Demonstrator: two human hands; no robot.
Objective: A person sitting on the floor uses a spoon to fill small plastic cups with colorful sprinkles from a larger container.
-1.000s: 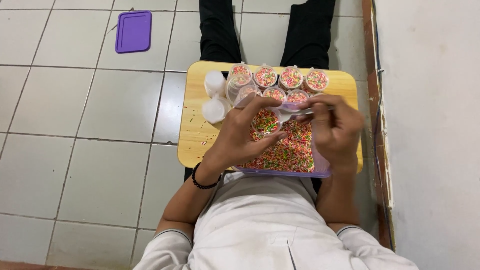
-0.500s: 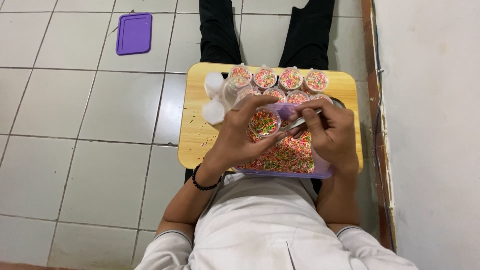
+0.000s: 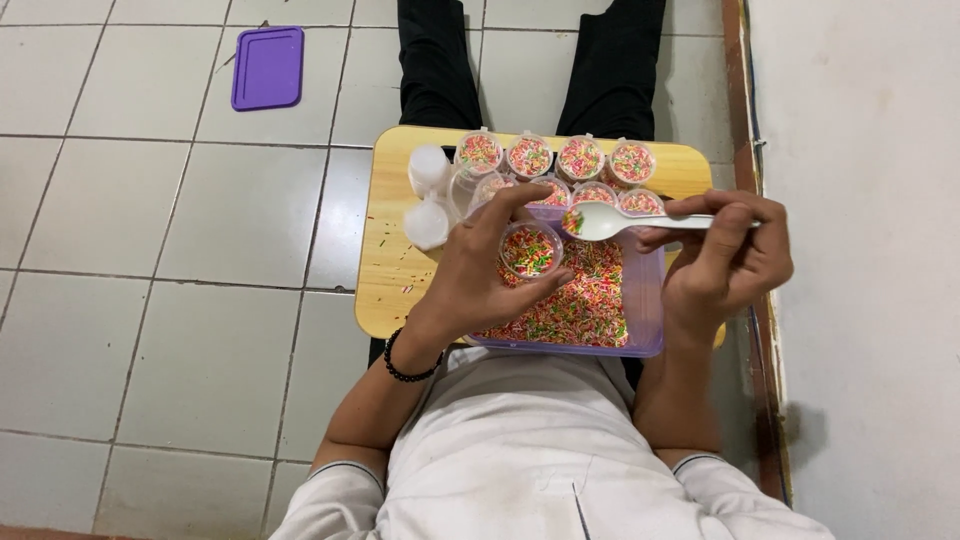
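Left of my clear plastic tub of coloured sprinkles, a few empty lidded cups wait. My left hand grips a small clear cup, nearly full, over the tub. My right hand pinches a white plastic spoon above it; behind stand about seven filled cups, I think.

Bright even indoor light, soft shadows, sharp focus, slight glare on tiles

Cup over tub on board, filled cups behind, lid far left
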